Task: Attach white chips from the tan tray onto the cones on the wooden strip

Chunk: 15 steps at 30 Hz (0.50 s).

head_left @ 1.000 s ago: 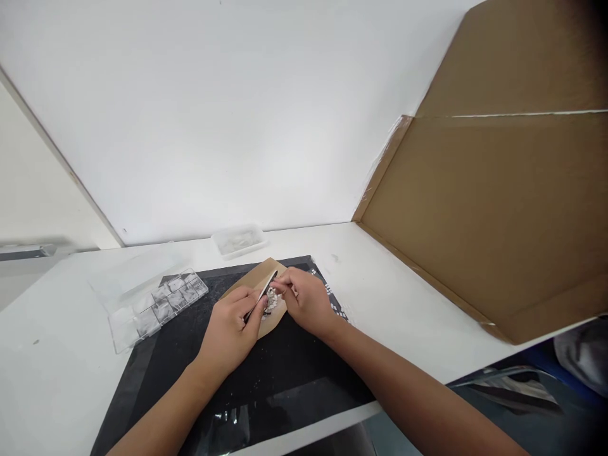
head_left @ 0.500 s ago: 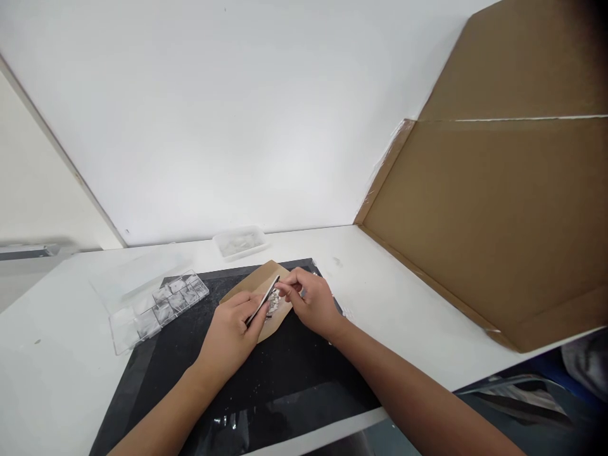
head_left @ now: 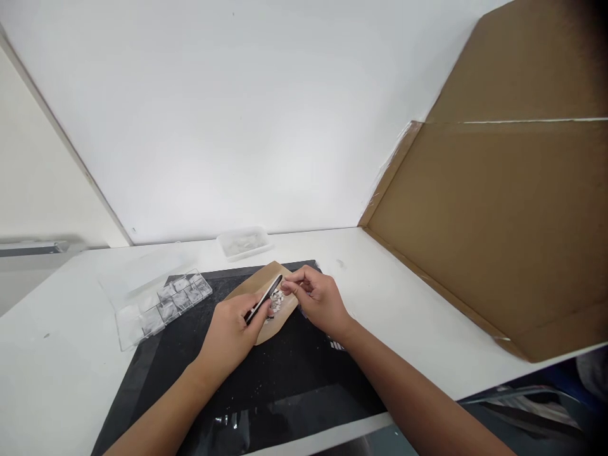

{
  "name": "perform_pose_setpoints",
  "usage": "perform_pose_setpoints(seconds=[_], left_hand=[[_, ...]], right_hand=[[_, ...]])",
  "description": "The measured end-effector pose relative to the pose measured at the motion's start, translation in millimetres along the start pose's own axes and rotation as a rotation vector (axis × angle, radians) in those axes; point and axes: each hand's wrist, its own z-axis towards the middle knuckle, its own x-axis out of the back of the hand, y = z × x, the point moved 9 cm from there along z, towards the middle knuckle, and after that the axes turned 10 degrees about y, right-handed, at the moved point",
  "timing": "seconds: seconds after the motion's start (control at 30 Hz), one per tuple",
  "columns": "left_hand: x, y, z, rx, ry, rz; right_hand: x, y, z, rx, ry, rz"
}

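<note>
My left hand (head_left: 236, 324) is closed around a slim black bar with a pale face (head_left: 263, 300), which tilts up toward the right. Close to the bar's upper end, my right hand (head_left: 319, 300) has its thumb and forefinger pinched together. Whatever lies between those fingertips is too small to make out. Under both hands is a tan paper-like tray (head_left: 247, 280) on the black mat (head_left: 285, 373). Small white and grey pieces (head_left: 277, 300) are heaped in it, partly covered by the hands.
A clear compartment box (head_left: 166, 307) with small white bags lies at the left, half on the mat. Behind stands a shallow translucent tub (head_left: 243, 243) near the white wall. A tall cardboard panel (head_left: 494, 215) borders the table's right side. Small patterned pieces (head_left: 337, 346) lie by my right wrist.
The view has shifted slightly. The bar has turned a little, showing more of its black side, and my right fingertips remain close to its upper end.
</note>
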Motion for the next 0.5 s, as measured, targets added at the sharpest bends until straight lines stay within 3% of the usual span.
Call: perform_pose_setpoints(seconds=[0.23, 0.5], left_hand=[[2.4, -1.4, 2.8, 0.018, 0.024, 0.001], [5.2, -0.8, 2.3, 0.013, 0.034, 0.019]], right_hand=[[-9.1, -2.5, -5.0, -0.010, -0.105, 0.057], [-9.8, 11.5, -5.8, -0.137, -0.088, 0.151]])
